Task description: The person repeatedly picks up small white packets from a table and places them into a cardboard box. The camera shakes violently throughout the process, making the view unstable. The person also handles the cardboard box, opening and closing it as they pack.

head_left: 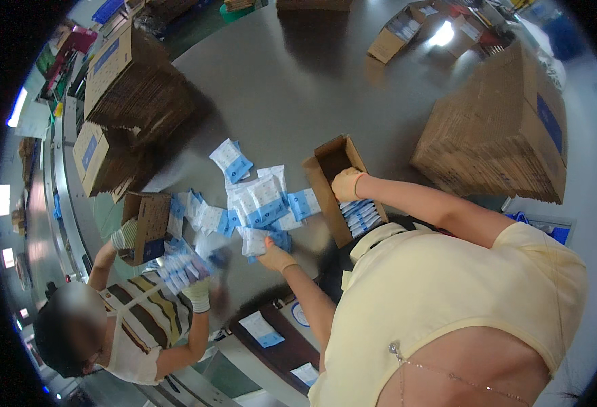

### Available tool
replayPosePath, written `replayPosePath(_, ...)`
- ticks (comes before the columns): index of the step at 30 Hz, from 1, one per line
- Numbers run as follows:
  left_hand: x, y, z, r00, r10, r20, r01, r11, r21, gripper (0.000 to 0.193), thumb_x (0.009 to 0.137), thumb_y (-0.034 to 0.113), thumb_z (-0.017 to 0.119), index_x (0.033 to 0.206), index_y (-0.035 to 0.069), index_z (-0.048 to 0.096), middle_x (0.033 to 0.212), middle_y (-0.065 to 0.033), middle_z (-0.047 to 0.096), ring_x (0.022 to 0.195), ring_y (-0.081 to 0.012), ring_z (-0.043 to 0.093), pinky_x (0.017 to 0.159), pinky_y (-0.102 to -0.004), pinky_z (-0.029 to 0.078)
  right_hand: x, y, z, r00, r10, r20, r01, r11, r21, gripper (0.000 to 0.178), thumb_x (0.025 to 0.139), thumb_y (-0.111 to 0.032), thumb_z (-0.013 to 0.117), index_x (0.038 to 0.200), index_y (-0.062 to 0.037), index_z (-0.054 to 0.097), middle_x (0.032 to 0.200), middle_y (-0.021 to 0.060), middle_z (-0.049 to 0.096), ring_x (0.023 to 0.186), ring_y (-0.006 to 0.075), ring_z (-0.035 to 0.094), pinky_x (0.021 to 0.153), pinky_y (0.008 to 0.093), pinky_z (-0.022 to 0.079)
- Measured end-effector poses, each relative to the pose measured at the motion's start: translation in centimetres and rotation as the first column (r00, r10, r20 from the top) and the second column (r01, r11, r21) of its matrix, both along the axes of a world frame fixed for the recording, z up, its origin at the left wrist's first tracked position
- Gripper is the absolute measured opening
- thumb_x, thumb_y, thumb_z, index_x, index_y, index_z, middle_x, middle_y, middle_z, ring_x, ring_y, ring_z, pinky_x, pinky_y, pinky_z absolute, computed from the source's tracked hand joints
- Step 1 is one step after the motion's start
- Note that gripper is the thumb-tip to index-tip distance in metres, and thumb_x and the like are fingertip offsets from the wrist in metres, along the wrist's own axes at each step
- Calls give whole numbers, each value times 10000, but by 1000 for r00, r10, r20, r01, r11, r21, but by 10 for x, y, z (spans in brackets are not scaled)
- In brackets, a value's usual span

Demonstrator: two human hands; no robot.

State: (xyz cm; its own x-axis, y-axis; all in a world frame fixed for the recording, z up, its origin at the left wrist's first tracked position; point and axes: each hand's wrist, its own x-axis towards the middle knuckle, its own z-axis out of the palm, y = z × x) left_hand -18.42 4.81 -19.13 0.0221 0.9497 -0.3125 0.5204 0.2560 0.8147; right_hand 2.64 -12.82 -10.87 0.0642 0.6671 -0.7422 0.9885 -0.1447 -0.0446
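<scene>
My left hand [276, 258] pinches a white and blue packet [255, 241] at the near edge of a loose pile of similar packets [261, 200]. An open brown cardboard box [327, 200] stands tilted to the right of the pile. My right hand [348, 184] reaches into this box with curled fingers; its fingertips are hidden. Beside it, a row of packets [361, 216] stands packed in the box's near end. Both my hands seem to wear thin, pale gloves.
A co-worker in striped gloves [196, 295] holds packets by another open box [147, 220] at left. Stacks of flattened cartons stand on the grey table, right [492, 129] and far left [135, 81]. Another filled box [397, 34] lies at the far side. A packet [262, 329] lies below the table edge.
</scene>
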Motion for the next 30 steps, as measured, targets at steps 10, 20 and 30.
replayPosePath(10, -27, 13, 62, 575, -472, -668, 581, 811, -72, 597, 680, 269, 785, 1166, -6, 574, 987, -219, 658, 921, -380, 634, 813, -460, 484, 1, -5, -6, 923, -380, -63, 383, 923, 40, 194, 813, -135, 570, 887, -26, 712, 926, 179, 675, 808, 301, 659, 663, 437, 508)
replayPosePath(20, 114, 38, 32, 621, -564, -545, 663, 749, -19, 765, 610, 458, 783, 1183, -3, 575, 1052, -228, 651, 952, -358, 640, 818, -441, 498, 2, -4, 12, 937, -340, -84, 342, 940, 10, 238, 802, -161, 596, 960, -20, 705, 977, 177, 670, 881, 313, 650, 682, 453, 496)
replayPosePath(30, 119, -13, 23, 168, -488, -857, 984, 132, 117, 850, 681, 262, 767, 1384, 47, 340, 975, -143, 664, 883, -329, 629, 898, -469, 422, -1, -12, 6, 922, -379, -80, 386, 918, 90, 260, 780, -202, 596, 941, -37, 717, 953, 170, 693, 878, 322, 663, 719, 480, 479)
